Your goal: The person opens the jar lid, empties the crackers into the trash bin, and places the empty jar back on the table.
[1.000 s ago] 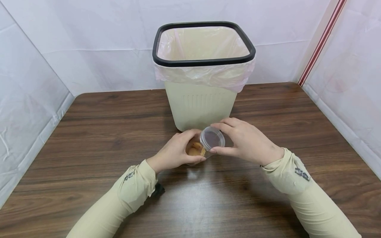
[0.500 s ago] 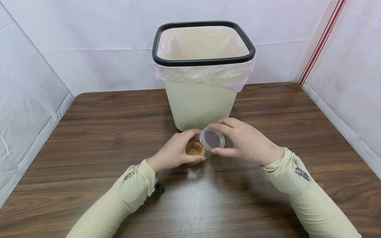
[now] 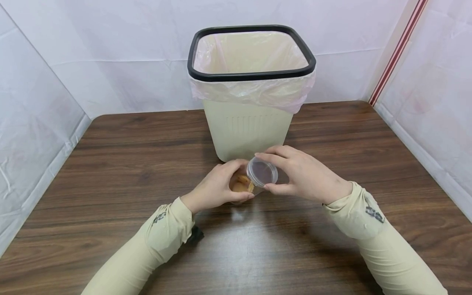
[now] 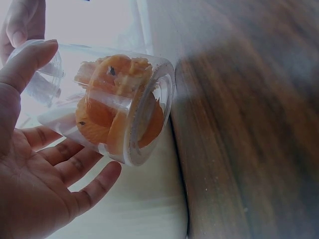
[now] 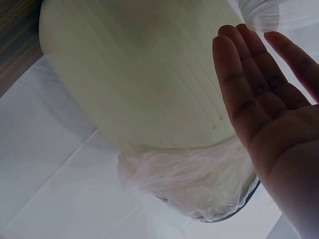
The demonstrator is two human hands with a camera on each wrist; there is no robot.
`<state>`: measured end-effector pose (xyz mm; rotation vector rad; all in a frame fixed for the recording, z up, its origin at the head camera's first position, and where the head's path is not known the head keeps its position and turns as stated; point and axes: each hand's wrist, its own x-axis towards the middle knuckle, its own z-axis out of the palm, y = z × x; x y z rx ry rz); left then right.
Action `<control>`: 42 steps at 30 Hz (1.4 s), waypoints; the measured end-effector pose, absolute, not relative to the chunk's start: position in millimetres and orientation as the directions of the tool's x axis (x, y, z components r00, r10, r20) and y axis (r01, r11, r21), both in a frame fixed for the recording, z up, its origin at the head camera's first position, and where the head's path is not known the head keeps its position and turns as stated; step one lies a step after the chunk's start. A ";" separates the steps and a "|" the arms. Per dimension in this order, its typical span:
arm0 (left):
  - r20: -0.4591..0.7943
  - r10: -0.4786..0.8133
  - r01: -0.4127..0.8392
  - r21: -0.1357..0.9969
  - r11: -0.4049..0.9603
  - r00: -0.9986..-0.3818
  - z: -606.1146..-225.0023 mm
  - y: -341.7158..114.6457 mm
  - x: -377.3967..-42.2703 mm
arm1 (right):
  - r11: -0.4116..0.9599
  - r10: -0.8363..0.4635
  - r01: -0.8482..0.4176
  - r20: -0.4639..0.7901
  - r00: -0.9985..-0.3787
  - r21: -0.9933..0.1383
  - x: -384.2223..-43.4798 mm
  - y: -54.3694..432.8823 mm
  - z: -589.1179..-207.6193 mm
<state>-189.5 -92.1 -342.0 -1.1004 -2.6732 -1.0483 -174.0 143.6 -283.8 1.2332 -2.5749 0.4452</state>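
- We see orange, flecked with small dark spots, on the curved, peel-like pieces (image 4: 102,109) in the clear, cylindrical plastic jar (image 4: 163,89).
- To us the clear, round plastic lid (image 3: 262,171) looks greyish violet, ringed with paler lines.
- We find pale cream on the tapered, ribbed bin (image 3: 247,127), black on its rounded-square rim (image 3: 250,77), and translucent pinkish white on the thin plastic liner (image 3: 254,93).
- We note dark brown, streaked grain on the wood-patterned tabletop (image 3: 121,164).
- We see cream long fabric sleeves (image 3: 127,254) with dark grey motifs.
- Behind, we see white sheeting (image 3: 129,41) and a red-striped band (image 3: 398,53).
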 end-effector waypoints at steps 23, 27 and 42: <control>0.285 0.606 0.639 0.573 0.514 -0.743 -340.4 -91.4 -188.7 | 0.555 -0.743 -0.816 0.344 -0.574 -0.162 -174.6 145.3 -281.5; 0.296 0.608 0.650 0.560 0.515 -0.737 -341.2 -91.1 -189.4 | 0.540 -0.752 -0.828 0.356 -0.556 -0.152 -174.5 145.9 -281.3; 0.303 0.608 0.655 0.554 0.515 -0.734 -341.3 -92.2 -189.5 | 0.522 -0.766 -0.841 0.357 -0.535 -0.140 -175.3 146.9 -282.1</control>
